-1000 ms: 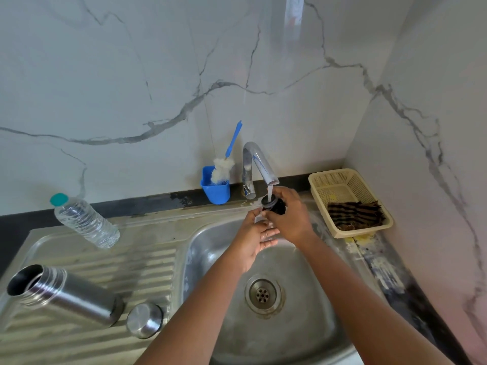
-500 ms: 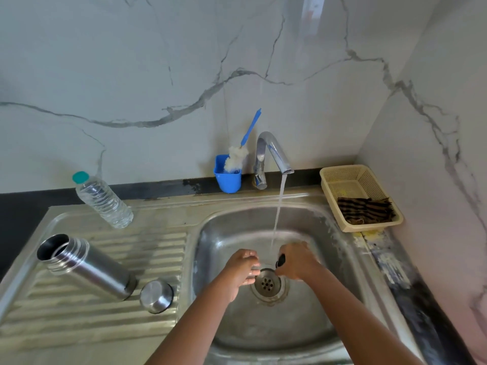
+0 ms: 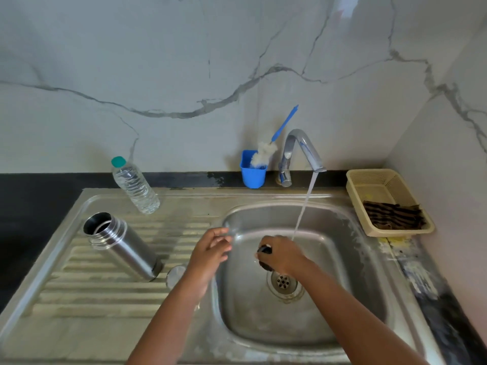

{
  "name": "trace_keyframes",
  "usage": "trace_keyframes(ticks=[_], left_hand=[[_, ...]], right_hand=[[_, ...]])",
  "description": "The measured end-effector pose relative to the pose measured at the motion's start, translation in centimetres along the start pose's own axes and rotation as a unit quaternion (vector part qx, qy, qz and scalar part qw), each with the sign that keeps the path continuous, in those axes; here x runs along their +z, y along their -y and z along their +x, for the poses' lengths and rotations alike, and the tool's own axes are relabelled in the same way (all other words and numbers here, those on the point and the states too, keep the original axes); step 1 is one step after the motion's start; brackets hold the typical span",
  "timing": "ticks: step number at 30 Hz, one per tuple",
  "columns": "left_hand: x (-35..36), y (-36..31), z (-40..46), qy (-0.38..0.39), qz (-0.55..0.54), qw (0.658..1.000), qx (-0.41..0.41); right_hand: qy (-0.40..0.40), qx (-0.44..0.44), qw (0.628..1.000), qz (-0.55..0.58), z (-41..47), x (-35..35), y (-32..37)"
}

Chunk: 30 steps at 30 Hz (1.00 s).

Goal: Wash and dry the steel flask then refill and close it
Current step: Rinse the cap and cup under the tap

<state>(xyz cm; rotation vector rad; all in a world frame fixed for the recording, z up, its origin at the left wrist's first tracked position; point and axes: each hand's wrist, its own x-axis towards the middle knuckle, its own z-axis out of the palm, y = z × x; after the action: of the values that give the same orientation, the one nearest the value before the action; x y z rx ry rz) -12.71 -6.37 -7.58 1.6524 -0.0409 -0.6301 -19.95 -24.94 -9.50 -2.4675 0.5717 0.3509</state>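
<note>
Steel sink: black stopper clenched in right hand, left hand released; wet stopper could be dropped down the basin.

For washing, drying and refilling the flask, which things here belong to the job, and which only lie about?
Belong to the job:
- steel flask, open, standing on the drainboard
- black stopper, gripped by the right hand
- steel cap
- tap, running
- bottle brush
- water bottle
- striped cloth

Only lying about:
- blue cup
- basket
</note>
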Motion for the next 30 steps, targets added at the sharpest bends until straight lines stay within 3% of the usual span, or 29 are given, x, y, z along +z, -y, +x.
trace_keyframes(ticks=[6, 10, 17, 30], left_hand=[[-5.0, -0.1, -0.4, -0.062, 0.077, 0.993, 0.066], [-7.0, 0.9, -1.1, -0.060, 0.135, 0.986, 0.080], [-8.8, 2.1, -2.0, -0.034, 0.250, 0.962, 0.109], [-9.4, 3.8, -1.3, 0.004, 0.403, 0.910, 0.100]], right_hand=[[-0.052, -0.135, 0.984, 0.099, 2.4, 1.0, 7.4], [-0.020, -0.176, 0.977, 0.116, 4.4, 2.7, 10.5], [-0.032, -0.184, 0.967, 0.174, 6.3, 5.2, 12.7], [-0.005, -0.210, 0.969, 0.127, 7.5, 8.2, 13.9]])
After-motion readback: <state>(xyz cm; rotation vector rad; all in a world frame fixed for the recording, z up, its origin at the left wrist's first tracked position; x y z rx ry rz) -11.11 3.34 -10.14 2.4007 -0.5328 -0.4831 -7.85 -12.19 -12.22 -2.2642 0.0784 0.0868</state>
